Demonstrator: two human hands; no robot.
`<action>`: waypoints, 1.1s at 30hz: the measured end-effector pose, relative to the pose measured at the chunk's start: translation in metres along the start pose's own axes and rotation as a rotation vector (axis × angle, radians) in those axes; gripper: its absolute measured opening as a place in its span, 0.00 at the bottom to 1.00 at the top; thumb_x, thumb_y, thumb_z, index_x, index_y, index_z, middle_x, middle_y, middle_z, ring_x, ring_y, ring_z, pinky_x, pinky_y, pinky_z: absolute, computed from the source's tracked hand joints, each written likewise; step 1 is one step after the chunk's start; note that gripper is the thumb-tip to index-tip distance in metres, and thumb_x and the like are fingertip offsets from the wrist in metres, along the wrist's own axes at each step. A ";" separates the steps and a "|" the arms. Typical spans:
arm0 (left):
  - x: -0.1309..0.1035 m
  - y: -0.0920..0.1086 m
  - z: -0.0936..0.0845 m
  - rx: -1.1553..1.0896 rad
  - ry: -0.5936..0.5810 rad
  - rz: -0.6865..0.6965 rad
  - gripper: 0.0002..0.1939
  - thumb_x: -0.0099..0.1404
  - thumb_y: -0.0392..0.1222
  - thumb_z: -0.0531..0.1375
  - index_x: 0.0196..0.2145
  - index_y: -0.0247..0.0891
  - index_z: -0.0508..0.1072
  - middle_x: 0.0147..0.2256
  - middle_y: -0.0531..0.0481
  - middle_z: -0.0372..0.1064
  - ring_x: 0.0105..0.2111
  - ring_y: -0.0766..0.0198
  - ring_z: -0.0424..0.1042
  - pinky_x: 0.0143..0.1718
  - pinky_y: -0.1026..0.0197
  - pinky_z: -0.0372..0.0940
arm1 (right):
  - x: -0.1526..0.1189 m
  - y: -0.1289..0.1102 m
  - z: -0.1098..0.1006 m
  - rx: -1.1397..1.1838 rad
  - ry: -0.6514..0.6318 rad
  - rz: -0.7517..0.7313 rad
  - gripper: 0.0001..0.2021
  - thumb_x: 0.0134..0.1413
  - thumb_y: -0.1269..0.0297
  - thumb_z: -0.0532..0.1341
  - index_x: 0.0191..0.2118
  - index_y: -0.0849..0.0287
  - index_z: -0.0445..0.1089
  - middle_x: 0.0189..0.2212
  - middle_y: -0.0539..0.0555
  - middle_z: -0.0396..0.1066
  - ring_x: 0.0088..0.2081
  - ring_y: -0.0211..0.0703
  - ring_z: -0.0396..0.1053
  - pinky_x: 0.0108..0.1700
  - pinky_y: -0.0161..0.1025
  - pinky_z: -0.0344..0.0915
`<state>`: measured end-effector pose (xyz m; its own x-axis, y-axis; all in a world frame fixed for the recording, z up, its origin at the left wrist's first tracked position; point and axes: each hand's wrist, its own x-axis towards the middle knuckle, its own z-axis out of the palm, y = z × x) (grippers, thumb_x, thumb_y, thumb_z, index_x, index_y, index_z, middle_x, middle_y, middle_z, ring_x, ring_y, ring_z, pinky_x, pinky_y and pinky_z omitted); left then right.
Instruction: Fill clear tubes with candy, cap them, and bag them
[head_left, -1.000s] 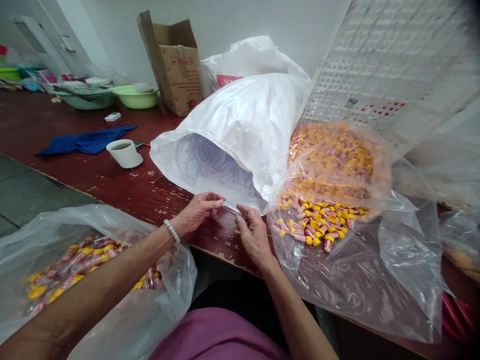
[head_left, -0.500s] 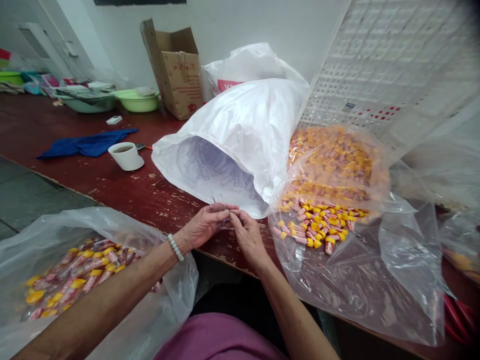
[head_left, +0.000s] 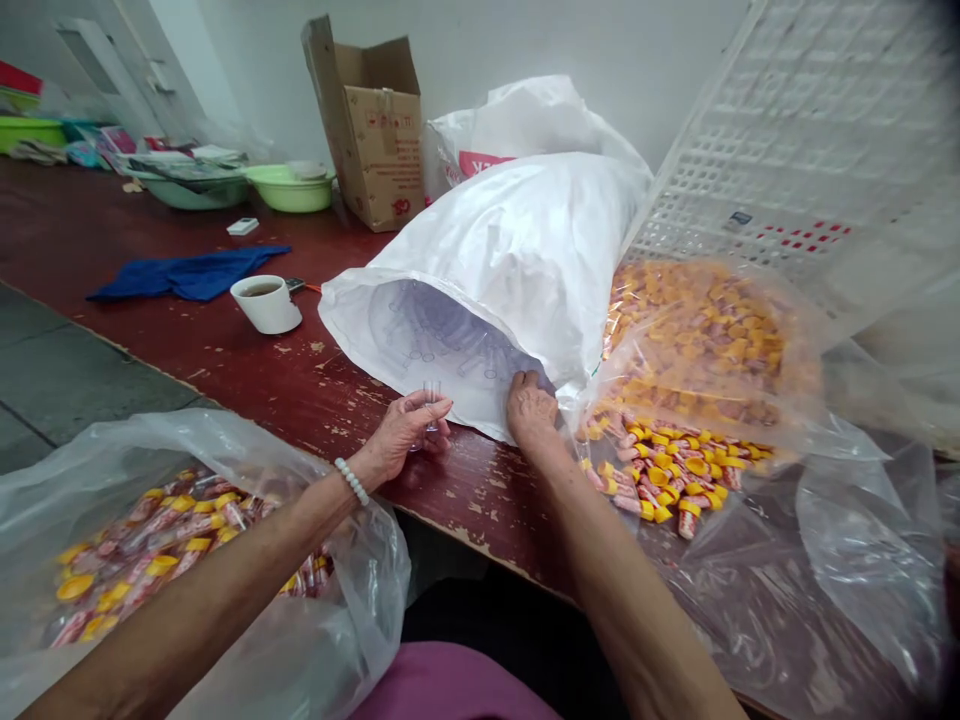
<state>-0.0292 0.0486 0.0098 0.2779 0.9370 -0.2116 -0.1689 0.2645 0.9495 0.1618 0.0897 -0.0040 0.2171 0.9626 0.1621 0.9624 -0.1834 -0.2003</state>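
At your far left a clear bag [head_left: 187,560] of yellow-capped filled tubes sits by your lap, below the surface [head_left: 247,370] edge. Further back on the surface lie a blue cloth [head_left: 187,277], a white cup [head_left: 264,302], green basins [head_left: 289,187] and a cardboard box [head_left: 371,125]. Your left hand [head_left: 401,440] rests on the surface just before the mouth of the white sack [head_left: 510,260], fingers curled and pinching a small clear tube [head_left: 430,398] held upright. A moment ago both hands met over that tube in front of the sack; now they have parted. Your right hand [head_left: 531,408] has gone forward to the lower lip of the sack's mouth, where more clear tubes show through inside; its fingers are bent over the edge and hidden within, so you cannot tell whether they are spread or already closed on something. By the look of it, the joint handling of the one tube is over and the right hand is after another piece from the sack. To the right, a second clear bag [head_left: 750,560] lies open with yellow-capped tubes [head_left: 660,480] spilling out of it, touching the sack's side, and a white crate [head_left: 810,140] leans behind.
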 end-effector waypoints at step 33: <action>-0.044 -0.008 0.053 -0.084 -0.168 -0.126 0.17 0.49 0.40 0.68 0.38 0.36 0.75 0.35 0.47 0.75 0.33 0.59 0.75 0.26 0.63 0.70 | -0.150 0.172 -0.051 0.200 0.197 0.004 0.08 0.51 0.69 0.57 0.36 0.59 0.72 0.38 0.58 0.71 0.41 0.48 0.64 0.46 0.45 0.61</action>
<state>0.0103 -0.0070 0.0236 0.4544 0.8460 -0.2789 -0.1988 0.4015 0.8940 0.3033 -0.0961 -0.0135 0.2667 0.9013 0.3414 0.9147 -0.1250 -0.3844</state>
